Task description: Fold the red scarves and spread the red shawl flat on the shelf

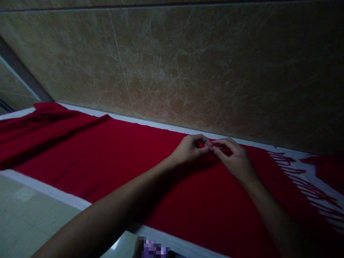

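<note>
A long red cloth (129,154) with a fringe (303,179) at its right end lies spread over a white surface. My left hand (195,147) is over the cloth's far edge, thumb and fingertips pinched together. Close against it on the right, my right hand (232,154) is pinched too, its fingertips meeting those of my left hand. Whatever lies between the fingertips is too small and dark to make out. Toward the left end the cloth is bunched in folds.
A marbled tile wall (172,64) rises behind the white surface (51,184). Another red cloth (330,172) lies at the far right, past the fringe. Pale floor tiles (27,215) show at lower left. A pixelated purple patch is at the bottom.
</note>
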The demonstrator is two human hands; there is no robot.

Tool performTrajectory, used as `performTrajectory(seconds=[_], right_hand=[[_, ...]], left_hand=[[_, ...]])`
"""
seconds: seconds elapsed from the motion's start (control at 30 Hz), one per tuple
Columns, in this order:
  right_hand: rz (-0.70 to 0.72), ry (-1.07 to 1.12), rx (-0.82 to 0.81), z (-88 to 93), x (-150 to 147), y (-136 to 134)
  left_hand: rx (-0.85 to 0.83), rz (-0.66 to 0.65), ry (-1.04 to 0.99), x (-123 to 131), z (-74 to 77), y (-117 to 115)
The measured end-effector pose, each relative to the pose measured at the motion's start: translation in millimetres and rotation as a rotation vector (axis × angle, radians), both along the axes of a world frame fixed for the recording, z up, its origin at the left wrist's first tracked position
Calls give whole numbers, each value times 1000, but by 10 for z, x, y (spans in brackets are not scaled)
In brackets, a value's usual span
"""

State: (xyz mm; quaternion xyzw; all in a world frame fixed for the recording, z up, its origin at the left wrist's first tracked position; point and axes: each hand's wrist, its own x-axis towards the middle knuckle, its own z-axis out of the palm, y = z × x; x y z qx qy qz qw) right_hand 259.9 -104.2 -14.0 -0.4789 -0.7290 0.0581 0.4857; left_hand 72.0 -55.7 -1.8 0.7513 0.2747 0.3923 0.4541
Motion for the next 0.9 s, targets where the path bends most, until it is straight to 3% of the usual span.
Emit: performTrajectory(seconds=[0.9], right_hand=[[12,2,40,12,11,-3]], left_hand=[[61,-66,-36,-13,1,-25]])
